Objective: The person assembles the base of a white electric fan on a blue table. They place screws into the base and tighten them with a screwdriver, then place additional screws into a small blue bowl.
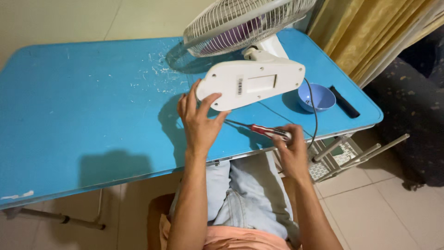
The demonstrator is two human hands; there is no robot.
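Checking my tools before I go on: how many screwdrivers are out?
1: a red-handled screwdriver in the right hand, over the blue table's near edge. Others may be hidden behind the fan base.

a small round blue plastic bowl (pixel 317 96) sits near the right end of the bright blue folding table (pixel 83 106), with a flat black bar-shaped object (pixel 343 101) lying just beside it toward the edge. yellow-gold curtains (pixel 365 32) hang behind. white flecks (pixel 155 74) are scattered on the tabletop. pale floor tiles (pixel 370 208) lie below.
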